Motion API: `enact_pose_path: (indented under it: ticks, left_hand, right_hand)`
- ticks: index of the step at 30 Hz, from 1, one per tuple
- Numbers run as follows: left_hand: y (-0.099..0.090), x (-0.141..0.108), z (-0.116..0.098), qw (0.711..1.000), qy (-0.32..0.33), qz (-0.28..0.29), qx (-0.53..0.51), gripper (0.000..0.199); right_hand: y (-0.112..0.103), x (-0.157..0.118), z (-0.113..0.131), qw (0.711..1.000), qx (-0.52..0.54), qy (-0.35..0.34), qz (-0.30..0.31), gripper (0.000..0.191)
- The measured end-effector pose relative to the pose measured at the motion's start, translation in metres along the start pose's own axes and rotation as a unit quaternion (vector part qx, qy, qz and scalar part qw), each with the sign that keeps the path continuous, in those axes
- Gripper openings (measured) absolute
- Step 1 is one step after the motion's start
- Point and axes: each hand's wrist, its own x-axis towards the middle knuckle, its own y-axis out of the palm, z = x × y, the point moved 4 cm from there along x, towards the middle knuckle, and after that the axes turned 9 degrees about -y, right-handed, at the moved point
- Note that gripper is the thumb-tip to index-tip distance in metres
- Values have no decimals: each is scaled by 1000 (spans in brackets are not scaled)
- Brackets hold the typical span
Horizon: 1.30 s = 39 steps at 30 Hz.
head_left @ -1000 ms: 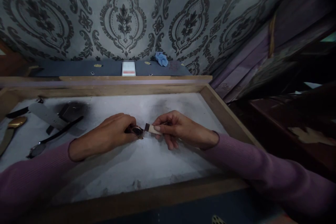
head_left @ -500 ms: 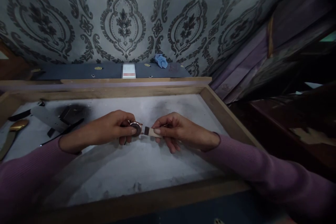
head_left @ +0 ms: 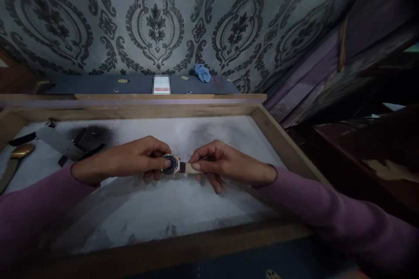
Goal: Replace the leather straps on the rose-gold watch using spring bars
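Note:
Between thumb and fingers, my left hand (head_left: 149, 160) grips a round watch case (head_left: 170, 164) with a dark face and a shiny metal rim. My right hand (head_left: 218, 163) pinches a watch strap (head_left: 193, 168), pale along its length with a dark brown end. That brown end meets the right side of the case, at its lugs; whether it is fastened there I cannot tell. Both hands are over the white bottom of a wooden tray (head_left: 196, 231), near its middle.
At the tray's left lie a gold-coloured watch (head_left: 22, 151), a grey flat piece (head_left: 60, 143) and several dark strap-like pieces. Along the back, a dark blue ledge (head_left: 137, 85) carries a small white box (head_left: 161, 84) and a crumpled blue cloth (head_left: 202, 73). A purple curtain (head_left: 314, 69) hangs at right.
The gap between case and strap has closed, with the case shifted slightly right. The watch face has turned more toward me. My right hand has hardly moved.

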Motion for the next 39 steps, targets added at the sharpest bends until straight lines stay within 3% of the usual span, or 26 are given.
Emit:
enact_pose_path:
  ticks: [21, 39]
  left_hand:
    - [2, -1, -2, 1000, -1, 5, -3, 27]
    - [-1, -2, -2, 1000, 3, 8, 25, 32]
  right_hand:
    - [1, 1, -1, 1000, -27, 10, 11, 26]
    - [3, 2, 0, 998, -52, -12, -25, 24]
